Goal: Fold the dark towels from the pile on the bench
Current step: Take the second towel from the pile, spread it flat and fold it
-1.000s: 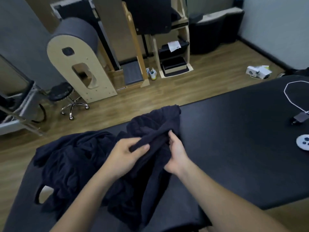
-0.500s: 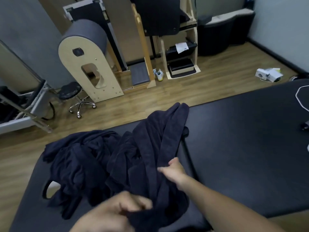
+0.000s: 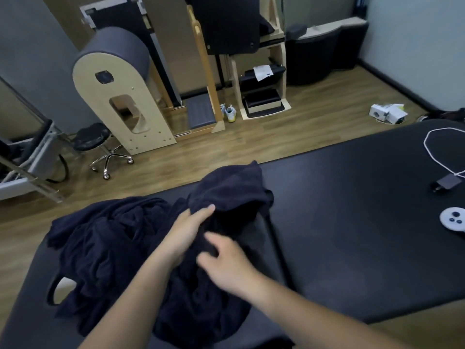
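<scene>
Left hand [image 3: 187, 230] and right hand [image 3: 226, 263] touch dark towels [image 3: 108, 248]; box [image 3: 380, 113] print blurred.

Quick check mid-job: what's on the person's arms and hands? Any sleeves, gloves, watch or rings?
Nothing worn that shows. Both forearms are bare up to the frame edge, with no sleeve or cuff in view. The left hand is bare: no glove, no watch or band at the wrist. The right hand is bare too, but motion-blurred, so a ring cannot be ruled out.
</scene>
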### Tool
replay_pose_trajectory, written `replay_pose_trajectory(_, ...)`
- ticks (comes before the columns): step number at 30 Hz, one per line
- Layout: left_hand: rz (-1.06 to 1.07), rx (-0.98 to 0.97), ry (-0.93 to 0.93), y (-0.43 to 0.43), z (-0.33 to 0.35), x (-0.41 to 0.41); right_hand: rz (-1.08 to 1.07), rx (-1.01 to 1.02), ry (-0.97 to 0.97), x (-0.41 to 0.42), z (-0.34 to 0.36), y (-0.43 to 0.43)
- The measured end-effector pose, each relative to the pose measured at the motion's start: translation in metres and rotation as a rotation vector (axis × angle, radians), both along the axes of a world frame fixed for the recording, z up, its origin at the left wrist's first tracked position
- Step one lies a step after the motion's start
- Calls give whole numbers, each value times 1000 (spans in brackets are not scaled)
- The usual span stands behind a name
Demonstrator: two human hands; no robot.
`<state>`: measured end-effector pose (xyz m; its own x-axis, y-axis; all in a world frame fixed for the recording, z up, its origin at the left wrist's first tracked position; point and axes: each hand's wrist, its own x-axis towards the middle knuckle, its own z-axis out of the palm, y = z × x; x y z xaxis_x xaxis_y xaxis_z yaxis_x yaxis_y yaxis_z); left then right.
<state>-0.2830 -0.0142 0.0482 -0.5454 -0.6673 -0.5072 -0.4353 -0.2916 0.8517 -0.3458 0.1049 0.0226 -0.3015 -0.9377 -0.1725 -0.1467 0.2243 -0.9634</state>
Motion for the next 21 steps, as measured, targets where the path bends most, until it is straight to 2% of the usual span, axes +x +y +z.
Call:
replay_pose_trajectory(2, 8, -84, -62, -13, -14, -7, 182, 31, 58, 4, 7, 18)
replay_pose_trajectory(5, -434, -469, -617, -24, -52, -5, 434, 88, 85, 1, 6, 31)
replay_pose_trajectory(7, -652, -565, -791, -16, -79, 4, 542, 214, 88, -1, -2, 39)
replay_pose_trajectory(8, -668, -582, -810, -15, -88, 11, 572, 331, 118, -5, -12, 44)
replay_pose_trajectory(10, -566, -587, -787, -23, -101, 28, 577, 549, 240, -20, -33, 57)
replay_pose_trajectory(12, -369, -625, -708, -37, -102, 44, 561, 751, 351, -43, -48, 77)
replay_pose_trajectory(14, -75, -690, -628, -56, -95, 62, 574, 928, 439, -68, -59, 100)
replay_pose_trajectory(15, 98, -681, -608, -66, -89, 73, 554, 959, 416, -82, -64, 109)
replay_pose_trajectory(16, 265, -652, -600, -76, -84, 87, 472, 940, 343, -96, -68, 119)
replay_pose_trajectory(18, 515, -590, -679, -90, -74, 113, 89, 776, 181, -129, -78, 136)
replay_pose_trajectory(19, 552, -602, -797, -90, -73, 120, -196, 678, 105, -142, -80, 143)
replay_pose_trajectory(20, 510, -705, -926, -85, -74, 122, -504, 574, 51, -154, -84, 150)
replay_pose_trajectory(21, 399, -874, -980, -76, -77, 118, -760, 499, 14, -163, -89, 154)
